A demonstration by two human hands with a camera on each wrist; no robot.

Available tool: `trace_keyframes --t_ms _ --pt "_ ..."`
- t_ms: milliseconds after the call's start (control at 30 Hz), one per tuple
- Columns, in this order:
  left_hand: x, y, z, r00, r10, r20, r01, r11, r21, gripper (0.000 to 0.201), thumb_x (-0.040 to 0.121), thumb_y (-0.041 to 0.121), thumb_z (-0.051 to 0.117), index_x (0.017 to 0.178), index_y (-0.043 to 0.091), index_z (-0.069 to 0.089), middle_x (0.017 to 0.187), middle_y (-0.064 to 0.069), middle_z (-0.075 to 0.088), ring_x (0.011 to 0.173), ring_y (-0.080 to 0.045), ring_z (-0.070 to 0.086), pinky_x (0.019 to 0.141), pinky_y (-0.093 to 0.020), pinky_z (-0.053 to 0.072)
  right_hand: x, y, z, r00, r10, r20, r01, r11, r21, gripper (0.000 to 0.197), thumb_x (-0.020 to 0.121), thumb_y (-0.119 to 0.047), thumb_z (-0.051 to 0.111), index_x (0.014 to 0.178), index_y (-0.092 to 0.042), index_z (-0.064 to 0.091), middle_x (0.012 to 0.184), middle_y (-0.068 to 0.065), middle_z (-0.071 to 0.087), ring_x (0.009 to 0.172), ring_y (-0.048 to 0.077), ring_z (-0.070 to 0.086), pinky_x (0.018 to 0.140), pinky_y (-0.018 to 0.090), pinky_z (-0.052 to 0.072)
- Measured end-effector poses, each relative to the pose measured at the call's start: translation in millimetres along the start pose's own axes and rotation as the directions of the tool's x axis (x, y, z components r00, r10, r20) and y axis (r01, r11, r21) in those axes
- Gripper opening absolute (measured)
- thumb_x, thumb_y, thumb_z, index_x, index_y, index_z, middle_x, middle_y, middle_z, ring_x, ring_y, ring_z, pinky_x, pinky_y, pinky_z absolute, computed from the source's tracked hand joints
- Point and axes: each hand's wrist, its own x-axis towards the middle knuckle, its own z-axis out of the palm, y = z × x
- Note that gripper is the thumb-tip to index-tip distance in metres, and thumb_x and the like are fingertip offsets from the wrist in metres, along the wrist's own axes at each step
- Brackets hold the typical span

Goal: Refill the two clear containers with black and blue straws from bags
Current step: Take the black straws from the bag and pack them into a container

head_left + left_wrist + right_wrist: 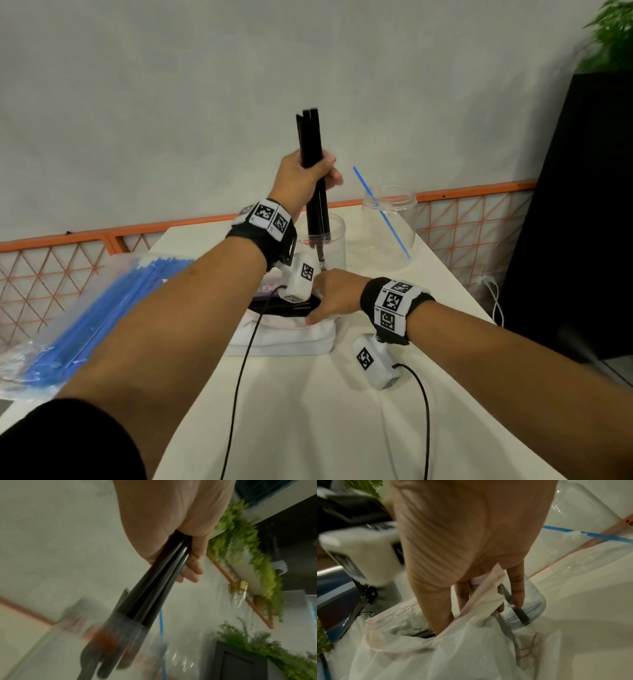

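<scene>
My left hand [307, 175] grips a bundle of black straws [312, 164] upright; their lower ends stand inside the nearer clear container [337, 240]. In the left wrist view the left hand [171, 520] is wrapped round the black straws [154, 585], which dip into the blurred container [109, 635]. My right hand [334, 296] holds the open mouth of the clear bag [284, 337] of black straws lying in front of that container. The right hand [471, 545] pinches the bag [453, 655] rim, thumb inside. The farther clear container [390, 205] holds one blue straw [380, 212].
A clear bag of blue straws [102, 308] lies at the left under my left forearm. Black cables [239, 377] trail over the white table [308, 428]. An orange lattice fence [472, 222] runs behind the table. A black cabinet [582, 205] with a plant [613, 34] stands right.
</scene>
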Motion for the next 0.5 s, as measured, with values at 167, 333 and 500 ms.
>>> trace_keyframes --t_ms 167,333,500 --pt "-1.2 -45.6 -10.3 0.989 -0.118 -0.084 0.131 0.977 0.166 0.007 0.089 -0.003 0.063 0.088 0.004 0.064 0.076 -0.016 0.067 0.07 -0.025 0.067 0.079 -0.036 0.058 2.8 0.5 -0.1 0.999 -0.036 0.026 0.036 0.999 0.022 0.035 0.078 -0.034 0.077 0.105 -0.014 0.065 0.096 -0.003 0.066 0.09 0.016 0.06 0.08 0.028 0.052" --pt "4.6 -44.3 -11.6 0.992 -0.058 -0.109 0.091 0.94 0.33 0.009 0.087 0.014 0.072 0.091 0.009 0.066 0.085 -0.008 0.069 0.08 -0.017 0.065 0.081 -0.029 0.054 2.2 1.1 -3.2 0.996 -0.077 0.033 0.076 0.997 0.013 0.04 0.08 -0.032 0.075 0.115 -0.017 0.062 0.089 -0.015 0.059 0.09 0.014 0.054 0.069 0.018 0.043" --pt "-3.7 -17.1 -19.6 0.926 0.244 -0.288 -0.083 0.875 0.476 0.016 0.081 0.024 0.077 0.086 0.018 0.063 0.08 0.002 0.06 0.073 -0.01 0.055 0.071 -0.022 0.049 -0.4 -3.6 -5.3 0.996 -0.071 0.05 0.071 0.997 -0.008 0.049 0.079 -0.034 0.075 0.125 -0.023 0.061 0.121 -0.003 0.063 0.108 0.017 0.056 0.097 0.032 0.047"
